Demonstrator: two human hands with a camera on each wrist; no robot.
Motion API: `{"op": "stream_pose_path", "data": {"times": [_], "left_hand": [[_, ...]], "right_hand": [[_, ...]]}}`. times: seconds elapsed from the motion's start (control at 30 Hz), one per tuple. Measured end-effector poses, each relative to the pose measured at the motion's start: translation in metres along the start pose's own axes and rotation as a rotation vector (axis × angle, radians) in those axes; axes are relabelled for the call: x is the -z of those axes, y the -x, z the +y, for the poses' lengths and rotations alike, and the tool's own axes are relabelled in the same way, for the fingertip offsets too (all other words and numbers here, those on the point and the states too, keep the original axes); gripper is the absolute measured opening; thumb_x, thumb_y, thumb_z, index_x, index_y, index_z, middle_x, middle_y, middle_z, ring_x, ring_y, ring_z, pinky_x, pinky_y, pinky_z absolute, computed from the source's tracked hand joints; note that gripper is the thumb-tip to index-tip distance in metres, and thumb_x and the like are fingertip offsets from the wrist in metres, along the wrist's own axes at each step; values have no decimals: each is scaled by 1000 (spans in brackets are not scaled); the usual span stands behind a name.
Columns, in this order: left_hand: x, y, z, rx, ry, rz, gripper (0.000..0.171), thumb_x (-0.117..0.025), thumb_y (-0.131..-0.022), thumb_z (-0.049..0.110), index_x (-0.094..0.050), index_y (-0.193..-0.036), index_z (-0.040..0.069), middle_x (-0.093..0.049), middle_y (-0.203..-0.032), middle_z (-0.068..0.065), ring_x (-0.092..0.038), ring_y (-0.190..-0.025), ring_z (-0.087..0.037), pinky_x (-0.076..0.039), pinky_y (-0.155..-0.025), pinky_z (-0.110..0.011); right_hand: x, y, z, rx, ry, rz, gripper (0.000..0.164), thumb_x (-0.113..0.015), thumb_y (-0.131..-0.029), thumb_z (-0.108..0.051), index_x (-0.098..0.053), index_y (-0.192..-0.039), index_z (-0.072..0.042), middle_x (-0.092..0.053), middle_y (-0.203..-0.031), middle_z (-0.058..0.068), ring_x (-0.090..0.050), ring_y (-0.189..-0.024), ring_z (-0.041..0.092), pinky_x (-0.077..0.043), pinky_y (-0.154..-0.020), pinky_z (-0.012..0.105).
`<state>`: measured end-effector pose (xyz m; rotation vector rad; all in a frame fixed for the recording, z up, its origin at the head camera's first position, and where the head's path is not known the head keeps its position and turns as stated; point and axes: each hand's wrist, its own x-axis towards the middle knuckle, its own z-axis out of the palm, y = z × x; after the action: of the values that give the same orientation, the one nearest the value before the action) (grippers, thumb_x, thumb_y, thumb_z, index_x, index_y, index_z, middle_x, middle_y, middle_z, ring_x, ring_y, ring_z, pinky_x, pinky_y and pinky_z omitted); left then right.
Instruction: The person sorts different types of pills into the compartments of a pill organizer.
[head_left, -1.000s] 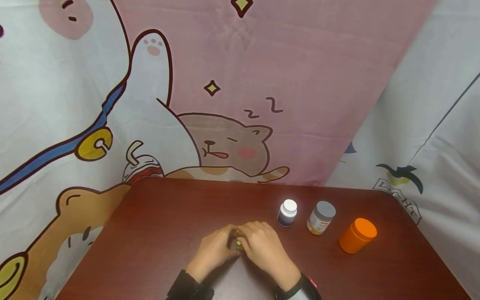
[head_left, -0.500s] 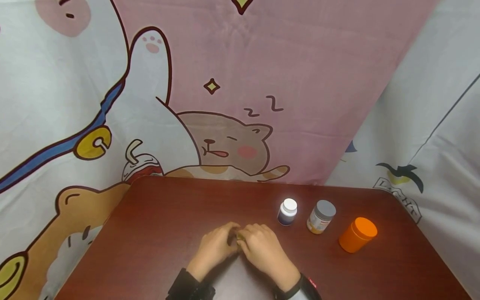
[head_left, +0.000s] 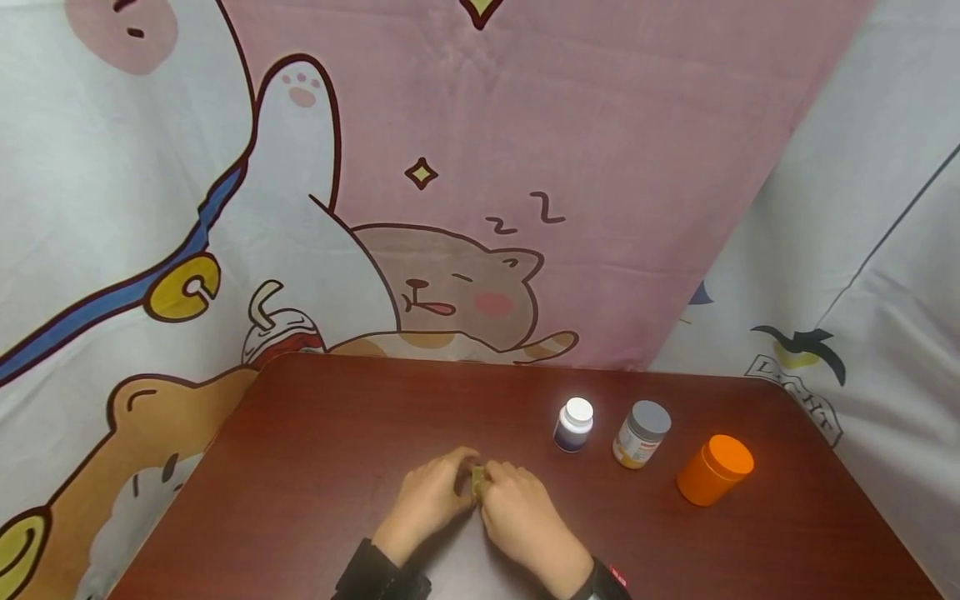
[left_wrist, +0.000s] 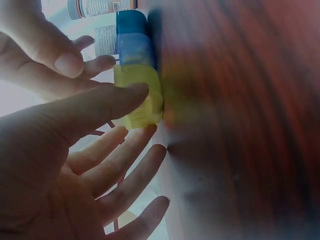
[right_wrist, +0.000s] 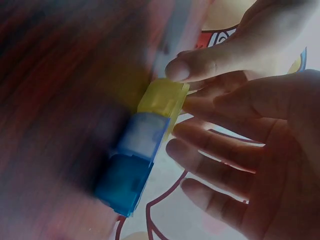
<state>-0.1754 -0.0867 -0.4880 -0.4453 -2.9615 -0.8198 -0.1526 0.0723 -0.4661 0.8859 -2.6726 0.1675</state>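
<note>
A small pill organizer (head_left: pixel 477 477) stands on the table between the two hands, mostly covered by them in the head view. In the left wrist view the organizer (left_wrist: pixel 136 49) shows a row of yellow, blue and teal compartments. My left hand (head_left: pixel 423 500) holds its yellow end, with the thumb across the yellow part and the fingers at its end. The right hand (head_left: pixel 525 521) is close beside it. In the right wrist view the right hand's fingers (right_wrist: pixel 220 165) are loosely extended near the organizer's side; whether any fingertip touches it is unclear.
Beyond the right hand stand a white-capped bottle (head_left: pixel 574 425), a grey-lidded jar (head_left: pixel 642 435) and an orange jar (head_left: pixel 715 471). They rest on a dark red-brown table (head_left: pixel 337 425). A cartoon-printed cloth (head_left: pixel 637 167) hangs behind the table.
The right hand has drawn slightly back toward the person, uncovering the organizer's yellow end. Pale spots seen there a second ago no longer show. The left hand has stayed nearly still.
</note>
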Motion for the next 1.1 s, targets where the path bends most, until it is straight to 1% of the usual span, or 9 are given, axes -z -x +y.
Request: {"op": "stream_pose_path", "data": {"times": [0.17, 0.27, 0.43, 0.53, 0.67, 0.77, 0.93, 1.03, 1.1], "left_hand": [[0, 0, -1, -1, 0, -3, 54, -80, -69, 14, -64, -120, 16, -74, -107, 1, -69, -98, -25, -54, -76, -51], [0, 1, -1, 1, 7, -9, 54, -80, -69, 14, -64, -121, 16, -74, -108, 2, -69, -99, -25, -54, -77, -52], [-1, 2, -1, 4, 11, -12, 54, -80, -70, 15, -64, -121, 15, -74, -110, 1, -68, -101, -26, -53, -78, -55], [-1, 1, -2, 2, 8, -5, 53, -80, -70, 15, -64, -120, 15, -73, -110, 1, -68, -101, -26, -53, -78, -55], [0, 2, -2, 2, 8, -5, 53, -80, -70, 16, -64, -121, 15, -73, -111, 1, -68, -102, -26, -53, -78, -55], [-1, 3, -2, 8, 9, -11, 53, -81, -71, 17, -64, -121, 16, -73, -111, 1, -67, -102, -27, -52, -79, -56], [0, 4, 1, 5, -7, -4, 52, -81, -72, 22, -64, -121, 15, -72, -113, -2, -67, -102, -27, -53, -80, -55], [1, 6, 4, -15, -41, 3, 49, -78, -79, 27, -64, -123, 13, -71, -118, -6, -67, -106, -29, -54, -83, -53], [3, 10, 6, -32, -65, 7, 46, -74, -84, 30, -63, -125, 11, -69, -122, -9, -66, -109, -29, -54, -86, -52]], "right_hand": [[-2, 1, -2, 8, 37, 9, 3, -69, -80, -16, -70, -80, -13, -59, -82, -2, -56, -70, 14, -47, -60, 28], [-4, 2, -3, 15, 62, 16, 6, -70, -81, -18, -70, -85, -13, -58, -82, -2, -56, -69, 13, -44, -58, 26], [-6, 3, -3, 19, 83, 2, 11, -70, -83, -21, -72, -91, -14, -59, -84, -3, -58, -71, 12, -46, -60, 27], [-6, 1, -2, 24, 85, -3, 11, -72, -81, -21, -71, -89, -14, -59, -85, -3, -57, -71, 12, -45, -60, 27], [-6, 1, -2, 31, 80, -5, 8, -74, -77, -20, -69, -81, -15, -58, -83, -3, -56, -70, 13, -44, -59, 27], [-6, 2, -2, 36, 73, 5, 7, -74, -76, -20, -69, -79, -16, -58, -82, -4, -56, -69, 12, -43, -57, 26], [-6, 3, -3, 35, 75, 30, 9, -73, -79, -21, -71, -85, -14, -58, -84, -3, -56, -70, 13, -45, -59, 27], [-7, 6, -2, 25, 75, 27, 15, -72, -81, -22, -72, -93, -14, -61, -89, -2, -58, -76, 13, -49, -64, 30], [-8, 8, 0, 22, 66, 31, 22, -72, -82, -23, -72, -101, -13, -64, -96, -2, -60, -81, 13, -51, -69, 31]]}}
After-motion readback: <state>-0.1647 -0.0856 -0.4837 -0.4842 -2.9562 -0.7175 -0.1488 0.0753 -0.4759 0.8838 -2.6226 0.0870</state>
